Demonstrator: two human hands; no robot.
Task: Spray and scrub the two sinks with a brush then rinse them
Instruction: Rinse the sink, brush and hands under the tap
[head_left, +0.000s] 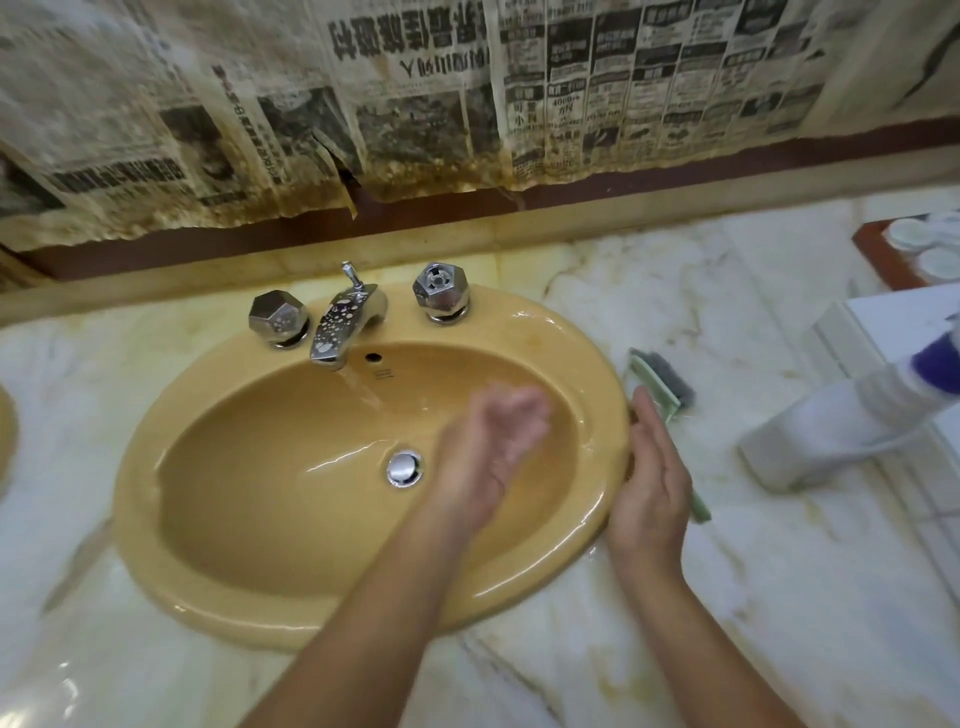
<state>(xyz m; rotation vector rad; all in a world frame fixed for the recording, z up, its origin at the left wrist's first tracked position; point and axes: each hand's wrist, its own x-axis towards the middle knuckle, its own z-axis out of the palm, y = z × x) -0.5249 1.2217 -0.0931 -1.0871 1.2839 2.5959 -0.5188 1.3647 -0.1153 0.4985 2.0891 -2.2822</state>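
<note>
A tan oval sink (171, 525) is set in a marble counter, with a chrome drain plug (404, 468) at its bottom. Water runs from the chrome faucet (343, 327) into the bowl. My left hand (493, 441) is blurred, open and cupped inside the bowl, right of the stream. My right hand (652, 483) lies flat and open on the sink's right rim. A green-handled brush (662, 389) with dark bristles lies on the counter just past my right hand, its handle partly hidden under it. A white spray bottle (831, 431) with a purple top lies tipped to the right.
Two faceted chrome knobs (278, 317) (441, 291) flank the faucet. Stained newspaper (415, 93) covers the wall behind. The rim of a second tan sink (5, 436) shows at the far left. A white box (904, 322) and a tray of white cups (924, 249) sit at the right.
</note>
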